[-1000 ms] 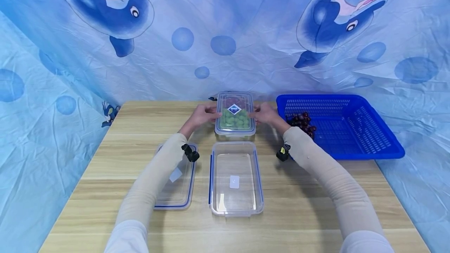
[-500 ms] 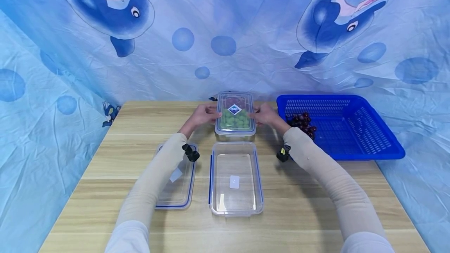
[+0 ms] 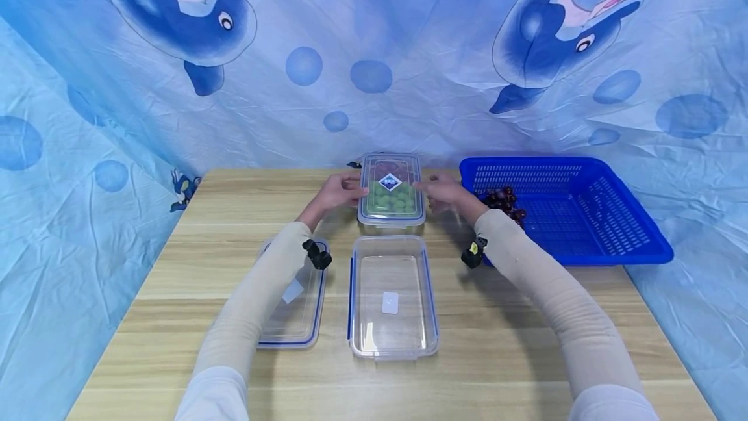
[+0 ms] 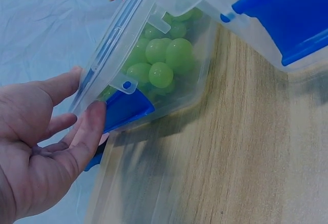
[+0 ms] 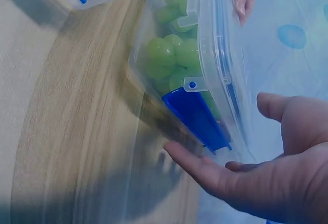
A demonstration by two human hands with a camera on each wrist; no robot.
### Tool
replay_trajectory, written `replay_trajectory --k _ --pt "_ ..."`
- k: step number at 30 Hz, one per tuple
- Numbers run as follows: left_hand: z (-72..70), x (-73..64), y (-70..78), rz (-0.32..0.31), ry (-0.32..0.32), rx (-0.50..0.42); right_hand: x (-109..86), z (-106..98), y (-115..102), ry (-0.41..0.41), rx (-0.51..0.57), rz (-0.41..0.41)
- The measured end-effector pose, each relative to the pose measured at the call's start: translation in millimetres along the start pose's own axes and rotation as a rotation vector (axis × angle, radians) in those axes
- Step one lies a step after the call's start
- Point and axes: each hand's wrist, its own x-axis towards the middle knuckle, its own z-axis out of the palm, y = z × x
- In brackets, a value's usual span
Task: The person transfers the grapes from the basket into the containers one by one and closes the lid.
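Observation:
A lidded clear food container [image 3: 390, 210] stands at the back middle of the table. Green grapes [image 4: 160, 74] show through its walls, and something reddish lies under the lid's far part. On its left side, my left hand [image 3: 337, 191] holds the edge, with digits at the lid rim and at the blue side clasp [image 4: 128, 108]. My right hand [image 3: 447, 191] is beside the right side; in the right wrist view its thumb and forefinger are spread, apart from the right clasp [image 5: 197, 119]. Other fingers are partly hidden.
An uncovered clear container [image 3: 394, 336] sits nearer on the table [image 3: 497, 369]. Left of it lies a clear lid [image 3: 292, 323] with a blue seal, partly under my left forearm. A blue basket [image 3: 575, 213] holding dark red grapes [image 3: 504, 200] stands at the right.
My right hand has drawn slightly away from the lidded container's right side, and its fingers have spread. My left hand and the container have stayed in place.

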Motion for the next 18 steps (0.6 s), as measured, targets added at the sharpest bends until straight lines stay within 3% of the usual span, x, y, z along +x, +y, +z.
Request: replay_trajectory --k 4,9,12,18 --pt "-0.3 0.6 -1.1 -0.002 0.002 0.001 7.8 -3.7 4.5 -0.095 0.084 0.052" --pt "0.3 0.0 0.4 0.006 0.007 0.012 18.3 -8.6 9.9 -0.146 0.148 0.073" --pt "0.7 0.6 0.6 0.007 0.009 0.012 15.7 -7.7 8.4 -0.135 0.134 0.083" --pt "0.4 0.4 -0.3 0.001 0.014 -0.002 -0.6 -1.9 1.2 -0.032 0.052 0.076"
